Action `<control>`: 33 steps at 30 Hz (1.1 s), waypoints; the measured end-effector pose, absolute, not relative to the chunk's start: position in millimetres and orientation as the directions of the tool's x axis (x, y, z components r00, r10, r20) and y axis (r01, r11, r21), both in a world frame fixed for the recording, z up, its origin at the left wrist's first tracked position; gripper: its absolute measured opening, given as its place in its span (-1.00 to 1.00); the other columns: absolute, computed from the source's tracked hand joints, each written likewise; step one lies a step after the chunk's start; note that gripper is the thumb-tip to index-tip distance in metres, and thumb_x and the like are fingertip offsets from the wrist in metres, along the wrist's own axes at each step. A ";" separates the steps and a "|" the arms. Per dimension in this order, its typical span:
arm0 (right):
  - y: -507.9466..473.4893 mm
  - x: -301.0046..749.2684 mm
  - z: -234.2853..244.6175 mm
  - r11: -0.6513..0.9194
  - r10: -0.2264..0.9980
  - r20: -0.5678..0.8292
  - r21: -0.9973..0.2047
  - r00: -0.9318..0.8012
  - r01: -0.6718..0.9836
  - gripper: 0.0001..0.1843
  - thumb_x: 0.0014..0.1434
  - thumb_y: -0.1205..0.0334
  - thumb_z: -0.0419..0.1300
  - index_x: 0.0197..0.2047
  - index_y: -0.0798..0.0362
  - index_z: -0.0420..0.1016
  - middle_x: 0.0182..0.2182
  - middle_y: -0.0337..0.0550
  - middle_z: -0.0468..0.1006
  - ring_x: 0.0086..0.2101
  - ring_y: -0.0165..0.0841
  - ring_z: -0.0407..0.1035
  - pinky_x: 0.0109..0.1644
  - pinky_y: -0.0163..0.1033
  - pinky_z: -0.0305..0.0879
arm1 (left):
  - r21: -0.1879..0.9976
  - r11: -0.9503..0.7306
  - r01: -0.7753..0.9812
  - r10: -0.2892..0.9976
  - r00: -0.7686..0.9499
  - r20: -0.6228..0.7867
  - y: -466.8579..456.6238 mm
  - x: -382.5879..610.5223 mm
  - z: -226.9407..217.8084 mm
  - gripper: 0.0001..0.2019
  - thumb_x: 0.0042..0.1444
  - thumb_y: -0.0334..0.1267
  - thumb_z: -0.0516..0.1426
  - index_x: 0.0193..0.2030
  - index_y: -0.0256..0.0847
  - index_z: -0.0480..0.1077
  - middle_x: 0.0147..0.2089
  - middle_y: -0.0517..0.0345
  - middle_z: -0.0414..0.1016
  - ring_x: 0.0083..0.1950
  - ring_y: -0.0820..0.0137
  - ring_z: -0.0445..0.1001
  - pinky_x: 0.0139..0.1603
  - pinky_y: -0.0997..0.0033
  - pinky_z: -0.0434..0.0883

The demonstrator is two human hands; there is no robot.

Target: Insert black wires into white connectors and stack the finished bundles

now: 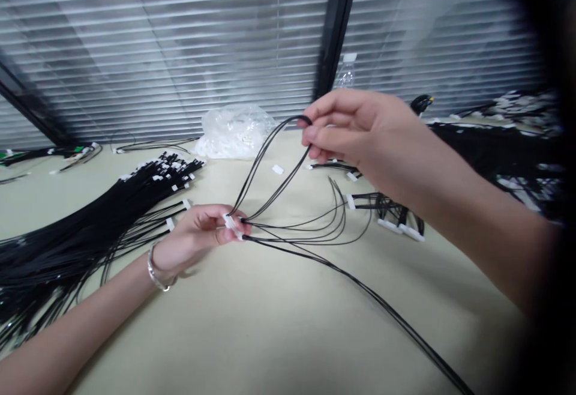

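Centrally, above the table (270,335), the left hand (198,233) pinches a white connector (233,226), its black wires (290,174) seemingly already seated — the right hand (360,122) grips their raised loop; whether more remain to be inserted cannot be told.

One head-worn camera looks forward and down across the table (279,335), the left hand (198,233) near at eight o'clock, the right hand (360,122) near at two, window blinds (202,53) beyond at twelve.
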State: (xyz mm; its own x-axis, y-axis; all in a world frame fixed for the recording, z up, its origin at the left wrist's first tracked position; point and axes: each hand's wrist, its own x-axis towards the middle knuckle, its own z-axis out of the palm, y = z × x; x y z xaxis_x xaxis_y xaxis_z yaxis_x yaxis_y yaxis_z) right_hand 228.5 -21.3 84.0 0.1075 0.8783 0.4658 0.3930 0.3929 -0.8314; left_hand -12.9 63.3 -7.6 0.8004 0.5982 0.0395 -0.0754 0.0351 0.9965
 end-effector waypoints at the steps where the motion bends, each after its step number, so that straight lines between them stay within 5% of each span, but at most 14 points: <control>1: -22.7 228.0 85.2 0.424 0.854 0.504 -0.816 0.125 0.392 -0.87 0.06 0.28 0.19 -0.26 0.06 0.42 -0.36 -0.22 0.46 -0.42 -0.48 0.38 -0.35 -0.39 0.36 | 0.990 0.063 -0.129 0.581 0.811 0.069 62.2 -13.7 -6.6 -0.93 -0.05 -0.40 0.22 -0.36 -0.25 0.48 -0.26 0.08 0.48 -0.21 0.31 0.49 -0.12 0.31 0.37; 11: -30.8 216.7 88.9 0.563 0.692 0.683 -0.713 0.235 0.418 -0.91 0.09 0.41 0.15 -0.32 0.05 0.39 -0.45 -0.24 0.43 -0.45 -0.49 0.33 -0.31 -0.36 0.34 | 0.948 0.226 -0.222 0.453 0.886 0.100 54.2 -16.9 -2.7 -0.92 -0.09 -0.30 0.25 -0.42 -0.25 0.50 -0.31 0.16 0.41 -0.28 0.35 0.47 -0.26 0.40 0.41; 22: -27.2 222.8 87.8 0.535 0.698 0.700 -0.651 0.153 0.538 -0.93 0.10 0.38 0.14 -0.32 0.02 0.36 -0.39 -0.23 0.44 -0.42 -0.46 0.36 -0.30 -0.33 0.33 | 0.941 0.267 -0.208 0.374 0.922 0.098 49.0 -16.9 0.3 -0.90 -0.09 -0.30 0.25 -0.39 -0.25 0.52 -0.34 0.09 0.44 -0.30 0.33 0.48 -0.39 0.46 0.47; 24: -23.1 231.0 82.2 0.469 0.741 0.670 -0.557 0.038 0.686 -0.93 0.09 0.36 0.15 -0.32 0.02 0.37 -0.39 -0.24 0.45 -0.40 -0.42 0.37 -0.33 -0.31 0.31 | 0.942 0.270 -0.200 0.383 0.920 0.085 47.4 -16.6 -1.1 -0.90 -0.08 -0.33 0.24 -0.37 -0.27 0.52 -0.33 0.08 0.44 -0.29 0.32 0.48 -0.38 0.46 0.48; 27: -23.2 234.9 75.6 0.360 0.804 0.569 -0.235 -0.172 0.903 -0.98 0.09 0.27 0.15 -0.37 0.00 0.40 -0.40 -0.22 0.45 -0.37 -0.33 0.35 -0.35 -0.23 0.22 | 0.942 0.281 -0.183 0.391 0.918 0.062 44.3 -16.3 -2.6 -0.89 -0.08 -0.34 0.24 -0.36 -0.29 0.52 -0.31 0.08 0.45 -0.29 0.33 0.48 -0.35 0.45 0.48; 30: -35.0 220.1 76.6 0.268 0.783 0.566 0.071 -0.260 0.961 -0.89 0.14 0.23 0.08 -0.34 0.05 0.40 -0.34 -0.10 0.41 -0.32 -0.23 0.31 -0.36 -0.17 0.16 | 0.938 0.293 -0.183 0.401 0.914 0.053 42.9 -16.1 -3.7 -0.89 -0.06 -0.37 0.23 -0.34 -0.30 0.51 -0.30 0.08 0.45 -0.26 0.33 0.49 -0.32 0.45 0.49; 33: -54.1 200.7 78.9 0.193 0.679 0.676 0.212 -0.287 0.958 -0.82 0.18 0.21 0.00 -0.32 0.09 0.38 -0.24 -0.02 0.31 -0.25 -0.19 0.25 -0.37 -0.17 0.15 | 0.932 0.298 -0.206 0.394 0.916 0.076 44.0 -15.6 -5.6 -0.88 -0.07 -0.41 0.23 -0.33 -0.33 0.51 -0.30 0.06 0.47 -0.25 0.31 0.50 -0.31 0.43 0.50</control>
State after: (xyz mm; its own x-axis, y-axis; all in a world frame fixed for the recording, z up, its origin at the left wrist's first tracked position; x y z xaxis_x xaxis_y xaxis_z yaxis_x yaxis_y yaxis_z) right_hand 200.7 -54.1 78.9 -0.2866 0.6788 0.6761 0.9580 0.1934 0.2120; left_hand -15.6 44.0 -5.6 0.9160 0.3938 0.0764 -0.2060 0.2983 0.9320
